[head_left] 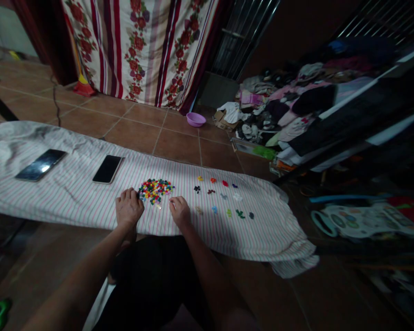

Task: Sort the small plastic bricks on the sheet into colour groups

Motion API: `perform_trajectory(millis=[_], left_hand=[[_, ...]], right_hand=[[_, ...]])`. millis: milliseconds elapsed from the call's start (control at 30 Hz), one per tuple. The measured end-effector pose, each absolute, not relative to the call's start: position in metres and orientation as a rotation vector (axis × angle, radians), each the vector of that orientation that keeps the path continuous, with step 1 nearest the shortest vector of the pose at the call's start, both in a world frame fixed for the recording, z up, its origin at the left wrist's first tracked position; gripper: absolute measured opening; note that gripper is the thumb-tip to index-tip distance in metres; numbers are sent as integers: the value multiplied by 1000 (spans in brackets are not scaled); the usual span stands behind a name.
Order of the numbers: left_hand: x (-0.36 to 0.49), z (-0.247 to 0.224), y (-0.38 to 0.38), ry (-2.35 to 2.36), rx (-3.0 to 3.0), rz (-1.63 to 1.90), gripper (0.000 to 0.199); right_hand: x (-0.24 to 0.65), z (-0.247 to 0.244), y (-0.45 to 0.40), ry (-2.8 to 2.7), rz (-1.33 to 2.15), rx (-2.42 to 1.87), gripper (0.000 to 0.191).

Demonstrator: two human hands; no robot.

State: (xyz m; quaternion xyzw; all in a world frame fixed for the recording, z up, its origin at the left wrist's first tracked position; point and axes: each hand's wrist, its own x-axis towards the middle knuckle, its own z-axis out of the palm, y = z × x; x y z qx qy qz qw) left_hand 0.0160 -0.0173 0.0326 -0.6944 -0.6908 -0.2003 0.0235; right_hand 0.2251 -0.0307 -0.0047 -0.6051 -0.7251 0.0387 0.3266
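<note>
A mixed heap of tiny coloured plastic pieces (pixel 156 189) lies on a striped cloth (pixel 179 172). My left hand (pixel 129 208) rests on the cloth at the heap's left edge, back up, fingers laid down and slightly bent, nothing visible in it. Just right of the heap is my right hand (pixel 181 211), thumb and forefinger drawn together in a pinch; whatever is between them is too small to make out. Further right, small single-colour groups sit in rows, among them yellow (pixel 200 178), red (pixel 225 183), black (pixel 197 189), white (pixel 238 196), light blue (pixel 214 209) and dark green (pixel 240 214).
Left of the heap lie a phone (pixel 107 168) and a larger dark-screened device (pixel 41 164). Beyond the cloth, a purple basin (pixel 196 120) stands on the tiled floor, with a broom (pixel 83 86) by the floral curtain (pixel 138 50). Piled clothes (pixel 279 101) fill the right side.
</note>
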Motion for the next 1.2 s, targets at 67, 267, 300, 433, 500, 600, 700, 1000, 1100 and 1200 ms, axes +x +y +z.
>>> perform_trajectory(millis=[67, 267, 300, 433, 500, 600, 700, 1000, 1100, 1200], left_hand=[[16, 33, -17, -2135, -2148, -620, 26], [16, 35, -17, -2139, -2149, -598, 27], [16, 35, -17, -2137, -2151, -591, 27], [15, 34, -17, -2136, -2156, -559, 28], [15, 33, -18, -2142, -2155, -554, 29], [15, 33, -18, -2133, -2158, -574, 32], [15, 35, -19, -2150, -2159, -575, 34], [16, 38, -20, -2194, -2170, -565, 37], [16, 38, -20, -2188, -2171, -572, 37], [16, 37, -20, -2186, -2172, -584, 37]], right_hand=[[227, -4, -33, -1898, 125, -1576, 17], [233, 5, -48, -1885, 213, -1581, 16], [234, 6, -51, -1871, 222, -1612, 16], [244, 5, -70, -1836, 246, -1707, 11], [251, 5, -81, -1847, 254, -1707, 9], [262, 5, -96, -1849, 227, -1724, 9], [274, 4, -110, -1822, 172, -1769, 10], [328, -1, -143, -1622, 117, -1870, 20], [354, -3, -150, -1515, 47, -1923, 28], [381, -5, -156, -1363, -19, -1981, 35]])
